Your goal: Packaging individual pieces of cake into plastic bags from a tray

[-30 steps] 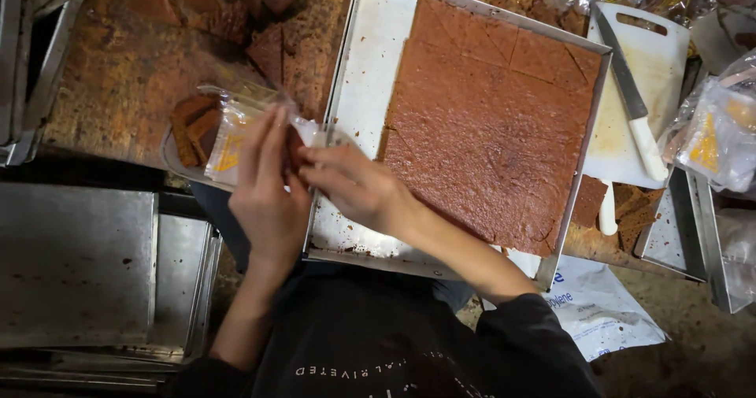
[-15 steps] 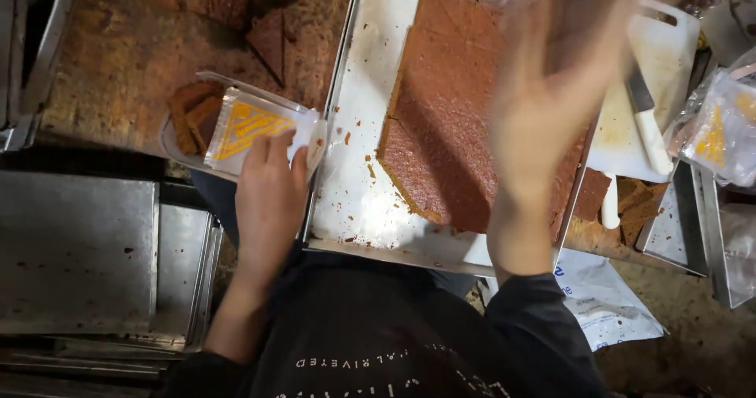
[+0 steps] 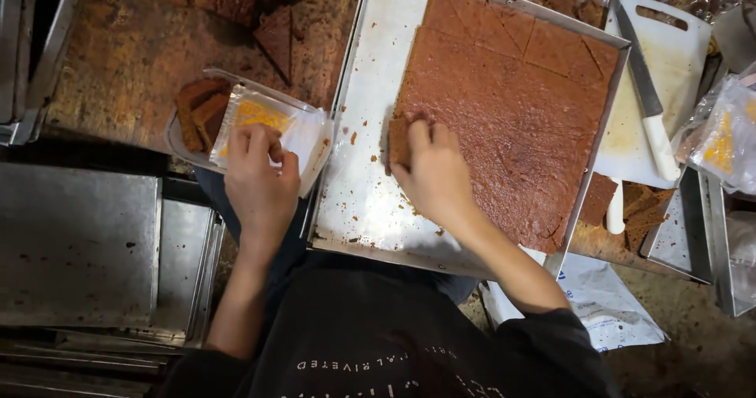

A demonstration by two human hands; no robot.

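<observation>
— Two hands, two jobs. How are they set?
— The right hand (image 3: 431, 166) is closed on a small cut cake piece (image 3: 398, 140) at the left edge of the brown cake slab (image 3: 504, 107), which fills the right part of the metal baking tray (image 3: 358, 201). The left hand (image 3: 260, 179) pinches the mouth of a clear plastic bag (image 3: 276, 126) with an orange label, lying over a shallow dish with more cake slices (image 3: 197, 114).
— What would make the lift go well?
— Probably a grip low on the piece's sides and a straight pull off the slab, since such cake looks crumbly; the bag's mouth wants holding wide.
— Anything in the way?
— The tray's raised rim stands between piece and bag, and crumbs dot the bare tray floor. A knife (image 3: 647, 103) lies on a white cutting board (image 3: 669, 51) to the right, well apart, with more bagged packs (image 3: 728, 134) beyond it.
</observation>
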